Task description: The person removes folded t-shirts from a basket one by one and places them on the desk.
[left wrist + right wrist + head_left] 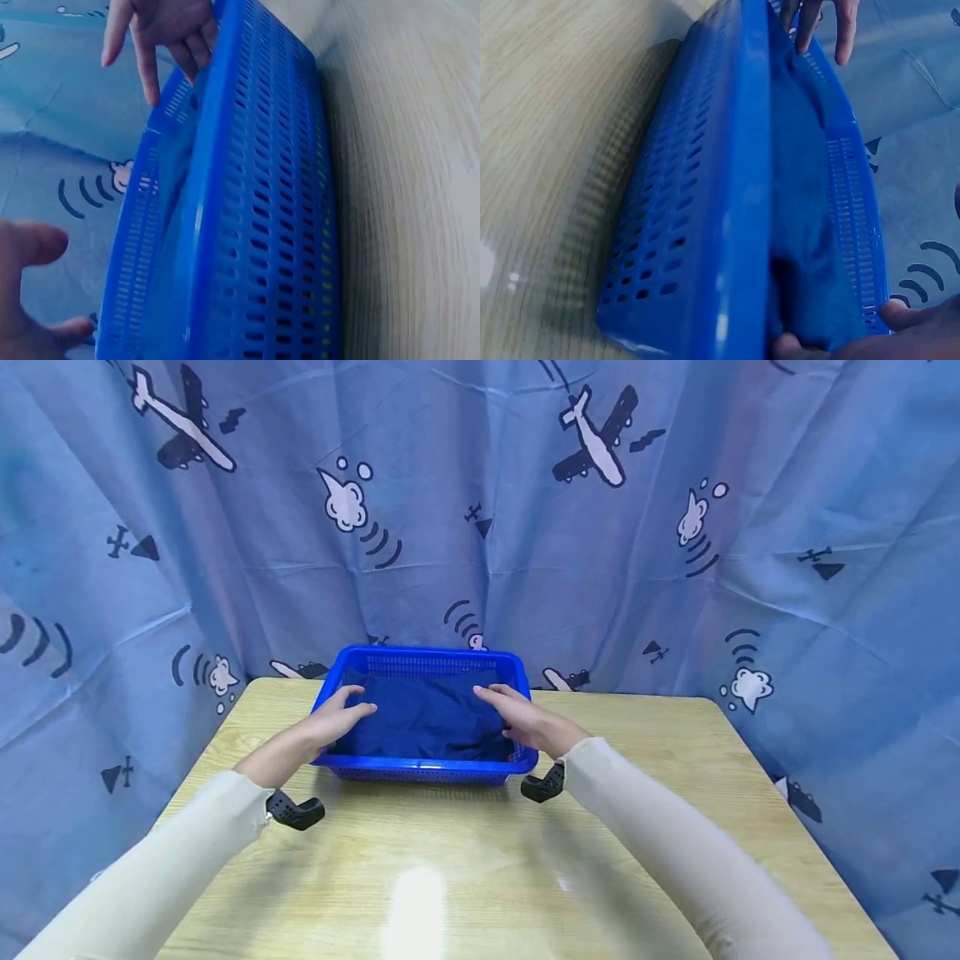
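Bright, even overhead light; glare patch on tabletop nr front edge. Soft shadow under basket. Head view bends at edges. Wrist views slightly blurred w/ close-up softness.

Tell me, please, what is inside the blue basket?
Inside the blue basket lies a dark blue cloth. The left hand and right hand rest on it with straight fingers. Whatever lies under the cloth is covered.

No readable text, labels or numbers, only airplane and cloud drawings on the curtain
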A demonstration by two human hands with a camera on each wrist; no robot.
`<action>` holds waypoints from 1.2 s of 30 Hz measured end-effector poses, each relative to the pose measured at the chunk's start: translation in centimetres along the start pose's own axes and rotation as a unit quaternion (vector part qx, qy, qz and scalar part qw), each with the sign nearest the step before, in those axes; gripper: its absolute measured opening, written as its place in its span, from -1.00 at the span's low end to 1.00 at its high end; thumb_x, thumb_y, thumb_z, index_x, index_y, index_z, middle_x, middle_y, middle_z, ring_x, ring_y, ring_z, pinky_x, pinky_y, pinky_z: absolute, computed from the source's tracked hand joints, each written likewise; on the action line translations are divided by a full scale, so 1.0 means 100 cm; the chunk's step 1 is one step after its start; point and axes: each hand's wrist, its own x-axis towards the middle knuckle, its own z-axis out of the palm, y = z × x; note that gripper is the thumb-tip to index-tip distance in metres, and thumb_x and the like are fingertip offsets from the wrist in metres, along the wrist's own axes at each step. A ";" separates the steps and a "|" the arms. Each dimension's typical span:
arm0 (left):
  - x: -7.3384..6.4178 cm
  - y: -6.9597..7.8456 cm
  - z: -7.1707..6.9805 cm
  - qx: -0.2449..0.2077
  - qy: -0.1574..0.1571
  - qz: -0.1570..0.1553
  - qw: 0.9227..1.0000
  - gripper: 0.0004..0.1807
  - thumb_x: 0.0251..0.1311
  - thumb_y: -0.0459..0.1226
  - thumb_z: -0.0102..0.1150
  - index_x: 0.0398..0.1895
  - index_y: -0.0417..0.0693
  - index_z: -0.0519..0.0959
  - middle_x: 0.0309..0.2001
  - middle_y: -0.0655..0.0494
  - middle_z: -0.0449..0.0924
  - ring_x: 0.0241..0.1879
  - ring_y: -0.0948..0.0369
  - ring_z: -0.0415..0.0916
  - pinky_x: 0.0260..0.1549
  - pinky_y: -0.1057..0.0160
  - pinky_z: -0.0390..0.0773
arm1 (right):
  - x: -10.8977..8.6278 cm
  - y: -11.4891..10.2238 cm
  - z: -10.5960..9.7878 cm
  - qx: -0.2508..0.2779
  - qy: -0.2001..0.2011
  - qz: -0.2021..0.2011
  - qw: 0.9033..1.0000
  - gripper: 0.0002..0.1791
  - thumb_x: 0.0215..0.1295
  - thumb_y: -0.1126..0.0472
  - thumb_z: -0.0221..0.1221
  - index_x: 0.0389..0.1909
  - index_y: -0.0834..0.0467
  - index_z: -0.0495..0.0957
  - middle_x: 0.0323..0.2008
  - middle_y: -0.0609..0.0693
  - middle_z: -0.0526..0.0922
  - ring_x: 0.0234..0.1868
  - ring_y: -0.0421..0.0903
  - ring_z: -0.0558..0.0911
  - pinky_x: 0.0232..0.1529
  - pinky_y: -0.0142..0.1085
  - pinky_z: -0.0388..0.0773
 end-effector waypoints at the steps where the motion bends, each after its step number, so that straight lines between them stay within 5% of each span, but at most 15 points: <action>1: 0.000 0.000 0.000 -0.022 0.005 -0.003 1.000 -0.20 0.53 -0.01 -0.13 0.64 -0.04 -0.21 0.63 -0.28 -0.30 0.58 -0.34 -0.19 0.45 -0.44 0.00 | 0.001 -0.001 -0.001 0.009 -0.002 0.001 1.000 -0.16 0.55 -0.19 -0.05 0.62 0.09 -0.15 0.65 0.15 -0.21 0.64 0.25 -0.11 0.58 0.18 -0.01; 8: -0.001 0.004 0.001 -0.114 0.023 -0.019 0.993 -0.21 0.52 -0.09 -0.15 0.64 -0.06 -0.23 0.64 -0.23 -0.40 0.61 -0.28 -0.26 0.49 -0.34 0.03 | 0.004 -0.002 -0.010 0.062 -0.012 0.010 0.998 -0.08 0.56 -0.13 -0.03 0.64 0.03 -0.39 0.65 0.18 -0.31 0.61 0.32 -0.01 0.58 0.11 0.06; 16: 0.003 0.001 -0.001 -0.122 0.001 -0.042 0.992 -0.23 0.54 -0.08 -0.16 0.63 -0.13 -0.21 0.64 -0.27 -0.41 0.60 -0.31 -0.32 0.54 -0.26 -0.05 | 0.006 -0.009 -0.004 -0.050 -0.013 0.017 0.999 0.02 0.45 -0.23 0.06 0.65 -0.07 -0.38 0.66 0.06 -0.38 0.66 0.18 -0.27 0.60 0.21 -0.21; 23: 0.012 -0.006 -0.003 -0.092 -0.015 -0.035 0.995 -0.31 0.55 -0.10 -0.16 0.62 -0.05 -0.08 0.64 -0.25 -0.35 0.59 -0.33 -0.29 0.52 -0.34 -0.10 | 0.008 -0.009 0.001 -0.114 0.006 -0.007 0.993 0.00 0.43 -0.25 0.07 0.65 -0.12 -0.32 0.67 0.03 -0.34 0.66 0.20 -0.25 0.57 0.29 -0.21; 36: 0.017 -0.014 -0.004 -0.067 -0.022 -0.022 0.997 -0.38 0.55 -0.13 -0.14 0.59 0.00 0.06 0.65 -0.23 -0.31 0.59 -0.34 -0.26 0.48 -0.42 -0.10 | 0.010 0.000 -0.010 -0.004 -0.017 0.002 1.000 -0.08 0.52 -0.16 0.02 0.65 -0.07 -0.33 0.66 0.12 -0.32 0.63 0.30 -0.15 0.61 0.13 -0.09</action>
